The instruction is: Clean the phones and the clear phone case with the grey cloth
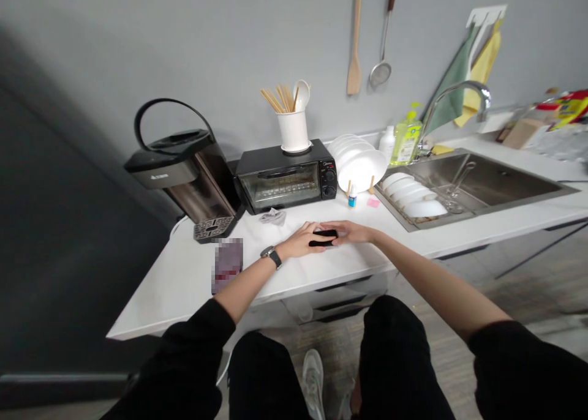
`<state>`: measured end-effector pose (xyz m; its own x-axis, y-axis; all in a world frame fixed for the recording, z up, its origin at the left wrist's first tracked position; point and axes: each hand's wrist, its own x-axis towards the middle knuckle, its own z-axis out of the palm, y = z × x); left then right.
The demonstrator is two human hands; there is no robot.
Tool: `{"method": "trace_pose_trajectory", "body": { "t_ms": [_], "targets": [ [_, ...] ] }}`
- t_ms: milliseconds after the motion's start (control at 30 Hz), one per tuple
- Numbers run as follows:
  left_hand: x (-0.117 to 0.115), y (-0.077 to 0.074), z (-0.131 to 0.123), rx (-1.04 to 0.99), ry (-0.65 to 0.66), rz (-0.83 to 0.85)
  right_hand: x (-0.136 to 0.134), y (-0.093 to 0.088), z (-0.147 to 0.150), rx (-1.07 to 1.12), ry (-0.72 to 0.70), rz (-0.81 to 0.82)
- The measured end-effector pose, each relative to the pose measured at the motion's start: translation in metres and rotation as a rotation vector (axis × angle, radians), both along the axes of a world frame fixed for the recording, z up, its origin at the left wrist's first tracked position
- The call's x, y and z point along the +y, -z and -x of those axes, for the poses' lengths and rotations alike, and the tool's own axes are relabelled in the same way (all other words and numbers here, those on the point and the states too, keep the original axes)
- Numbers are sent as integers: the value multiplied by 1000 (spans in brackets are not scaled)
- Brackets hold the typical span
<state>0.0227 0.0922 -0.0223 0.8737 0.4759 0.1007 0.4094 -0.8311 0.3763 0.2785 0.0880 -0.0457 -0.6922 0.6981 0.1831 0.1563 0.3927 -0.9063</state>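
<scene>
A small, dark black object (324, 239) is at the countertop between my hands; its exact kind cannot be made out. My left hand (302, 241), with a watch (271, 256) on its wrist, closes on the object's left side. From the right, my right hand (351, 231) grips the other end with thumb and fingers. Behind my left hand lies a crumpled grey cloth (273, 217). Beyond my right hand stand a little white bottle with a blue label (352, 198) and a pink slip (373, 202).
A black toaster oven (285, 181) carries a white utensil holder (294, 131). To its left stands a drink dispenser (184, 178). White plates (361, 166), a soap bottle (406, 139) and a sink (487, 181) with bowls (413, 196) are on the right. A pixelated purplish item (227, 264) lies near the front edge.
</scene>
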Motion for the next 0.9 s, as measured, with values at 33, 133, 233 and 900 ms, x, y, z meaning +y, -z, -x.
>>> {"method": "trace_pose_trajectory", "body": {
  "t_ms": [33,133,233,900],
  "targets": [
    [0,1,1,10,-8,8,-3,-3,-1,-8,-11,1],
    [-1,3,4,0,-13,16,-14,-9,-3,-25,-15,-18],
    [0,5,5,-33,-7,22,-21,-9,-3,-46,-9,-63],
    [-46,9,49,-168,-422,36,-53,18,0,-128,305,-340]
  ]
}}
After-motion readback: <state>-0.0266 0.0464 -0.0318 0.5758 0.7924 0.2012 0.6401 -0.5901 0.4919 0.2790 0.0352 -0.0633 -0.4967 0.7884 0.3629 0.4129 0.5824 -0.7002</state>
